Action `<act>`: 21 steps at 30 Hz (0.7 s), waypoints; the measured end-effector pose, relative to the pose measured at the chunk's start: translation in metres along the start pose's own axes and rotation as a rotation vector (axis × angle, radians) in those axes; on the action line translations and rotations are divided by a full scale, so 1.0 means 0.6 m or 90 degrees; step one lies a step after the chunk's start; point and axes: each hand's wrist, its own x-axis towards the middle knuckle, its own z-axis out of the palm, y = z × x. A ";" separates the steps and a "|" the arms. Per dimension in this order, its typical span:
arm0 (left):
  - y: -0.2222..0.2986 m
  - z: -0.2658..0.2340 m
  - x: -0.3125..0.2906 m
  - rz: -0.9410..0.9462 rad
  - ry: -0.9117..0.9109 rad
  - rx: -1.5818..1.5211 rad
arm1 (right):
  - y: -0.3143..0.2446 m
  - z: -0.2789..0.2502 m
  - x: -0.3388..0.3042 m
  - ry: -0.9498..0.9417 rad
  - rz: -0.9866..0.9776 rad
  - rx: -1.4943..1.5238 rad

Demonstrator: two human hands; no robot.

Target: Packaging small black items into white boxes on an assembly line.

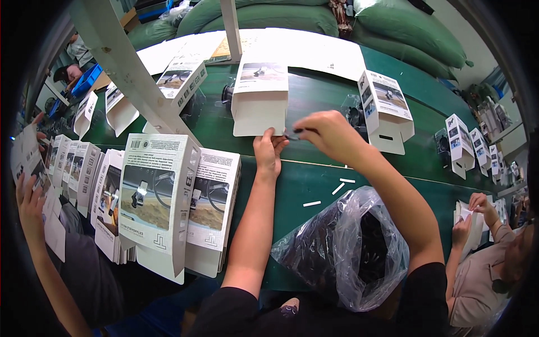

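An open white printed carton [259, 109] lies ahead of me with its flap toward me. My left hand [268, 153] grips the edge of that flap between thumb and fingers. Just right of the flap, my right hand [328, 133] pinches a small dark part [292, 134], partly covered by the fingers. Below my right forearm, a clear plastic bag [397, 253] stands open with many black parts in it, too jumbled to make out. Several small white strips [312, 204] lie on the green table [314, 180] beside the bag.
Stacked printed cartons [149, 191] stand left of my left forearm. Another open carton [387, 109] is at right, with a black item beside it. A pale post [123, 62] rises at left. Co-workers handle cartons at both sides; green sacks [410, 33] lie behind the table.
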 end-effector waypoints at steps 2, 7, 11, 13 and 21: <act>0.002 0.001 -0.002 -0.028 -0.013 -0.056 | 0.023 0.038 0.037 0.013 0.012 -0.040; 0.002 0.018 -0.023 -0.040 -0.037 -0.050 | 0.046 0.103 0.091 -0.009 0.110 -0.180; -0.005 0.019 -0.029 -0.053 -0.071 -0.032 | 0.064 0.120 0.097 -0.004 0.144 -0.172; -0.008 0.022 -0.029 -0.068 -0.105 -0.025 | 0.074 0.123 0.095 0.017 0.152 -0.134; -0.003 0.015 -0.013 -0.075 -0.151 0.014 | 0.063 0.111 0.108 -0.008 0.206 -0.177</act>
